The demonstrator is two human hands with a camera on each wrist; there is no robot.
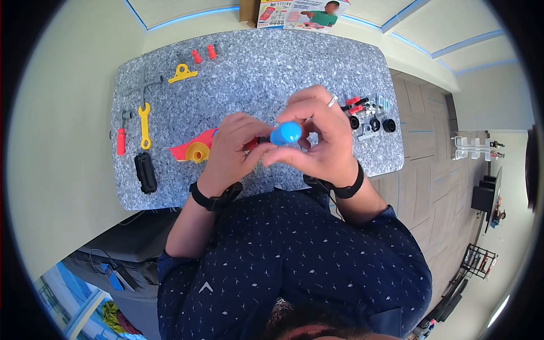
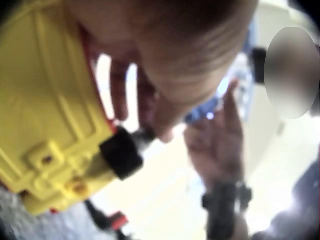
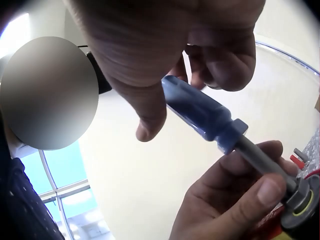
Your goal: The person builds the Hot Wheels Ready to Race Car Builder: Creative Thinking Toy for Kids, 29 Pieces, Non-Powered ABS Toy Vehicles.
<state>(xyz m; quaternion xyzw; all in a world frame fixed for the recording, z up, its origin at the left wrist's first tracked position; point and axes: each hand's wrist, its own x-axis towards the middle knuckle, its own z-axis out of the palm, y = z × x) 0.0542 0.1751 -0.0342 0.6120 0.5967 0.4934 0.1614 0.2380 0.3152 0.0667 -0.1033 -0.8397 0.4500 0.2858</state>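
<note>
A toy screwdriver with a blue handle [image 1: 288, 132] and a grey shaft [image 3: 262, 159] stands between both hands. My right hand [image 1: 326, 139] has its fingers and thumb curled around the handle's end. My left hand [image 1: 229, 150] pinches the shaft low down, thumb on one side and fingers on the other. The shaft's lower end meets a black wheel-like part [image 3: 301, 212] on a red and yellow toy vehicle [image 1: 190, 149]. In the left wrist view, the vehicle's yellow side [image 2: 50, 90] lies close beside the left hand, with a black part [image 2: 121, 152] at its edge.
On the speckled table's left lie a yellow wrench [image 1: 145, 126], a red-handled tool [image 1: 120, 141], a black piece [image 1: 145, 173] and a grey cross-shaped tool [image 1: 144, 85]. A yellow part [image 1: 182, 73] lies farther back. Black wheels [image 1: 389, 125] and small parts lie right; a printed box [image 1: 306, 14] stands behind.
</note>
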